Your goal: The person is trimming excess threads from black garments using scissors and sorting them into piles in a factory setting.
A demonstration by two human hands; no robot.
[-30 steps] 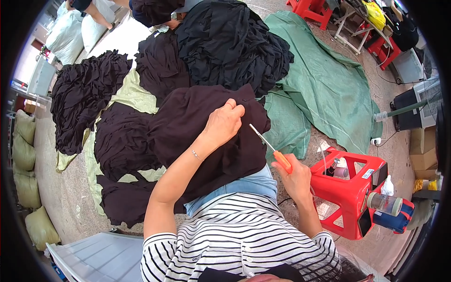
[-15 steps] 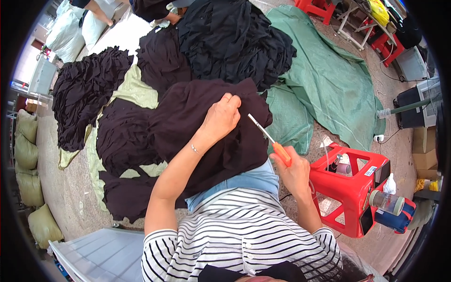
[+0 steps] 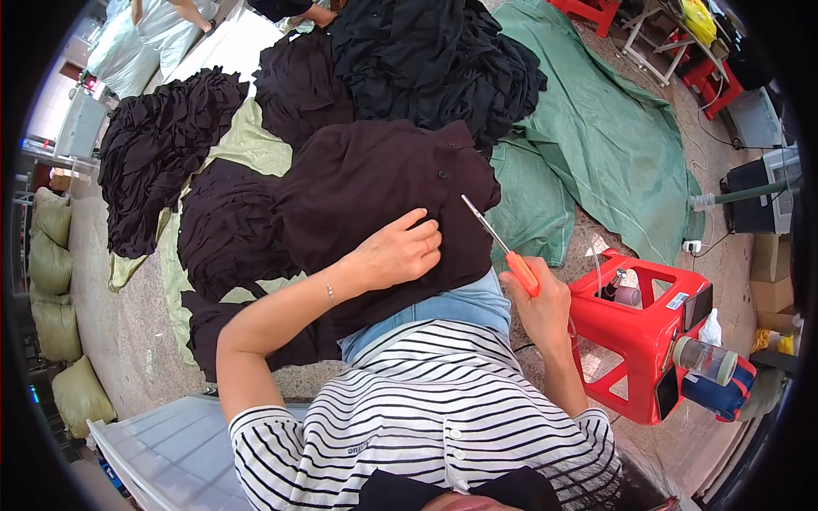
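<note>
1. Concrete floor lay around the seated person, with a green tarpaulin (image 3: 596, 145) spread to the right and heaps of black garments (image 3: 426, 60) beyond the knees; a red plastic stool (image 3: 648, 341) stood just beside the right arm

2. Across the lap lay a dark brown garment (image 3: 375, 196); the left hand (image 3: 396, 254) pressed flat on its lower edge, fingers curled into the cloth, pinning rather than lifting it

3. The right hand (image 3: 541, 307) was clenched round the orange handle of a pair of thread snips (image 3: 498, 243), blades pointing up-left toward the garment and close to the left fingertips

4. Risk, as I judged it: the blade tip sat near the left fingers, so a quick jab could nick skin; it could equally catch the fabric itself and cut a hole

5. The garment hung over the knee, so slack cloth might slide off toward the floor if the pinning hand eased

6. A bottle (image 3: 703, 359) on the stool's edge looked likely to be knocked by the right elbow
</note>
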